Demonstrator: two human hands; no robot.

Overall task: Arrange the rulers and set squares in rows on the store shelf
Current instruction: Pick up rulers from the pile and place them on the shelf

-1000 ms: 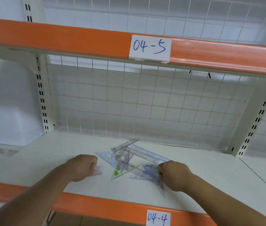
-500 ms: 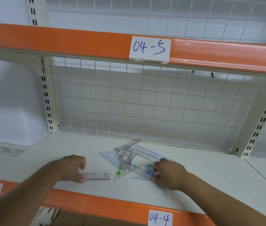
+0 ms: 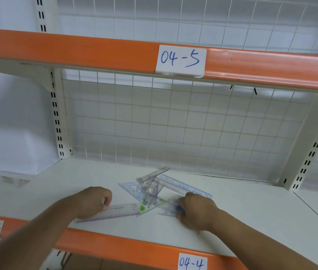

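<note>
Separating stage, hardly begun. Gripping a clear ruler [image 3: 121,210] with the left hand [image 3: 94,200], fingers curled, near-left on the shelf [image 3: 251,207]; clutching a set square [image 3: 169,208] with the right hand [image 3: 195,211] at the jumbled pile [image 3: 150,184]. Next, probably: draw the ruler free, lay it parallel to the near edge.

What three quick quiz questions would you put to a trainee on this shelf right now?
1. True or false: the left hand holds a clear ruler.
2. The label on the upper shelf edge reads: A) 04-3 B) 04-5 C) 05-4.
3. Fill in: the right hand grips a ____ at the near edge of the pile.
Key: 1 true; 2 B; 3 set square.
</note>
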